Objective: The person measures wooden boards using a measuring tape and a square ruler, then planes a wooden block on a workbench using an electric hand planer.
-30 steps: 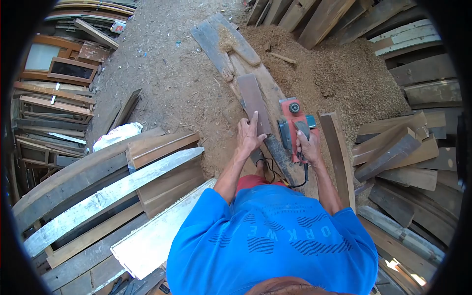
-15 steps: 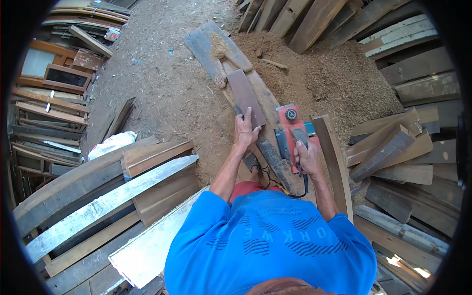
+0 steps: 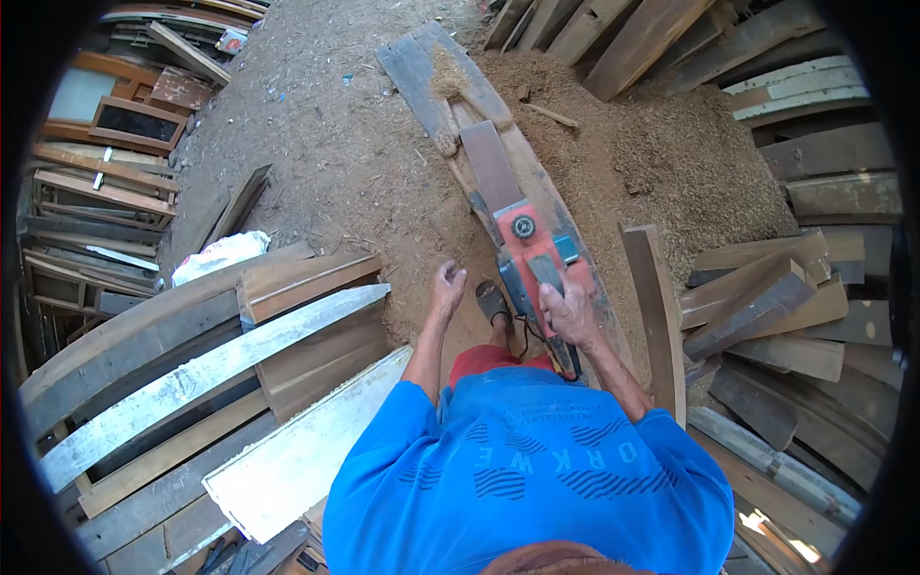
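My right hand [image 3: 567, 311] is wrapped around the handle of a red electric planer [image 3: 522, 251] with a black knob at its front. The planer sits over the near end of a short reddish-brown board [image 3: 489, 165], hiding that end. This board lies lengthwise on a long, worn wooden plank [image 3: 532, 182]. To the left of the planer, my left hand [image 3: 448, 290] hangs in the air, holding nothing, its fingers loosely bent and the thumb a little apart.
Sawdust and shavings [image 3: 661, 153] are heaped right of the plank. An upright curved board [image 3: 654, 316] stands close to my right arm. Stacked planks [image 3: 316, 345] flank my left side, with a white bag [image 3: 222, 257] behind them. A sandaled foot [image 3: 494, 302] is beside the plank.
The planer has moved left in my right hand, from beside the plank onto the reddish-brown board. My left hand has let go of that board and drawn back to the left.
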The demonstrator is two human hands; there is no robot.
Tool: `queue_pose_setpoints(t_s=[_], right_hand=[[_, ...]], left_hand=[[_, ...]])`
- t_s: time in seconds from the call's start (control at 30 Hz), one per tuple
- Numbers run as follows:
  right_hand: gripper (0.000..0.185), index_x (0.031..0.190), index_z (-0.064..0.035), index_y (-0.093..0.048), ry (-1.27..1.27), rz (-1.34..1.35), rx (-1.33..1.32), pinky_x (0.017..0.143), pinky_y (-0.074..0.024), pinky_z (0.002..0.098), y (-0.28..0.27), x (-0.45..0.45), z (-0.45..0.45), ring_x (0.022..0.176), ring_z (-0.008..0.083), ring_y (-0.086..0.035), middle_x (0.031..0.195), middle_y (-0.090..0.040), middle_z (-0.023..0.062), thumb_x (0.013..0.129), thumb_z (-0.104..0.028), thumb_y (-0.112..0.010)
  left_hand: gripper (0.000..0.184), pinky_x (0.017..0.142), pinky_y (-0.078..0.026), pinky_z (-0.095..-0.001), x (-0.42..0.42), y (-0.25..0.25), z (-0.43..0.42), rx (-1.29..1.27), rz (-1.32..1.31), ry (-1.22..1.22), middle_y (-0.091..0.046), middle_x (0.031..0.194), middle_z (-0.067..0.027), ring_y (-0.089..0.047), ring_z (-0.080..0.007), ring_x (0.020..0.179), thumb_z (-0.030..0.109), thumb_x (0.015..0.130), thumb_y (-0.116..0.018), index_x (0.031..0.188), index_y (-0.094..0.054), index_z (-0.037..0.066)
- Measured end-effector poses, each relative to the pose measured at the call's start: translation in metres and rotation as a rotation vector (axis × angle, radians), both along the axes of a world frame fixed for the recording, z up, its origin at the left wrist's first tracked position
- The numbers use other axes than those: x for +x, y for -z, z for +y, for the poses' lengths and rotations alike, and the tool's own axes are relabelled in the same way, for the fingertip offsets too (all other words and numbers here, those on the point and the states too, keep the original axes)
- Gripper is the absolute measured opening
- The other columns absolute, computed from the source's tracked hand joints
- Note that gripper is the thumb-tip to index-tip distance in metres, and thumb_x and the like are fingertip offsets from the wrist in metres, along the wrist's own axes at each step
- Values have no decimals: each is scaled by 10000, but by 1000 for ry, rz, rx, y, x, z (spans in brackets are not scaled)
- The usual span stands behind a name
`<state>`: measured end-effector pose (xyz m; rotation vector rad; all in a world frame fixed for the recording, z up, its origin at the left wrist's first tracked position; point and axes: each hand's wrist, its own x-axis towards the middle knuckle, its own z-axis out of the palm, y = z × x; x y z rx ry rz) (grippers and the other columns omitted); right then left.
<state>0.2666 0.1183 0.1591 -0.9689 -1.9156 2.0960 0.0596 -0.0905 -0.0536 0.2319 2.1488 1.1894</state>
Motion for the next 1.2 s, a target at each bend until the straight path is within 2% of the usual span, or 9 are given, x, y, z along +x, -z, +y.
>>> queue_pose_setpoints(t_s=[0.13, 0.27, 0.3, 0.4, 0.57, 0.77, 0.93, 1.13, 1.2], right_hand=[[555, 1054, 40, -596, -36, -52, 148, 651, -511, 450, 19, -18, -14, 691, 325, -669, 724, -636, 168, 967, -507, -572], [541, 1215, 20, -584, -30, -154, 285, 712, -527, 495, 12, -94, 4, 797, 426, -702, 808, -667, 264, 977, -465, -548], [478, 1094, 4, -612, -20, -133, 345, 654, -513, 442, 16, -119, 15, 697, 311, -666, 725, -640, 170, 988, -454, -527], [473, 938, -19, -648, -40, -89, 410, 591, -496, 383, 26, -200, 61, 612, 198, -631, 669, -629, 94, 988, -476, -534], [420, 876, -34, -667, -34, 80, 55, 523, -464, 301, 0, -258, 108, 569, 107, -596, 669, -625, 11, 1011, -418, -564], [392, 922, -15, -621, -56, -55, 163, 547, -469, 350, 16, -161, 62, 570, 142, -588, 651, -596, 63, 998, -393, -548], [458, 1129, 41, -595, 11, -150, 131, 670, -505, 438, 12, -41, -19, 701, 287, -652, 742, -620, 168, 970, -388, -572], [578, 1251, 56, -555, 16, -149, 244, 753, -532, 485, 14, -90, -3, 848, 407, -693, 917, -672, 279, 961, -442, -598], [422, 1139, 24, -592, 114, 32, 423, 628, -503, 411, 28, -143, 16, 675, 221, -630, 741, -619, 135, 1009, -375, -550]], left_hand=[[585, 1002, -511, -416, 42, 55, -70, -210, -161, 107, -655, 1260, -253, -646, -323, 1156, 304, 917, -714, 1362, -566, -45], [602, 988, -515, -413, 81, 35, -99, -402, -266, 161, -669, 1248, -239, -651, -319, 1143, 325, 921, -706, 1380, -560, -36], [600, 984, -516, -411, 85, 32, -104, -425, -280, 171, -673, 1245, -232, -652, -317, 1141, 327, 924, -702, 1382, -560, -34], [583, 975, -517, -402, 101, 99, -146, -354, -350, 127, -678, 1240, -217, -657, -311, 1130, 330, 932, -692, 1377, -569, -25], [548, 965, -516, -381, 89, 61, -146, -358, -349, 17, -685, 1224, -205, -662, -292, 1113, 302, 945, -677, 1372, -574, -26], [568, 977, -510, -382, 86, 55, -167, -397, -398, -12, -676, 1248, -216, -657, -299, 1129, 298, 947, -672, 1386, -556, -42], [578, 979, -512, -383, 86, 42, -156, -535, -429, 108, -681, 1251, -213, -661, -293, 1140, 316, 944, -666, 1390, -557, -36], [533, 956, -516, -374, 83, 77, -141, -405, -409, 76, -695, 1216, -185, -670, -261, 1093, 322, 959, -655, 1356, -581, -25], [511, 936, -519, -362, 75, 53, -120, -391, -365, 86, -702, 1187, -169, -669, -244, 1063, 312, 959, -664, 1335, -593, -26]])
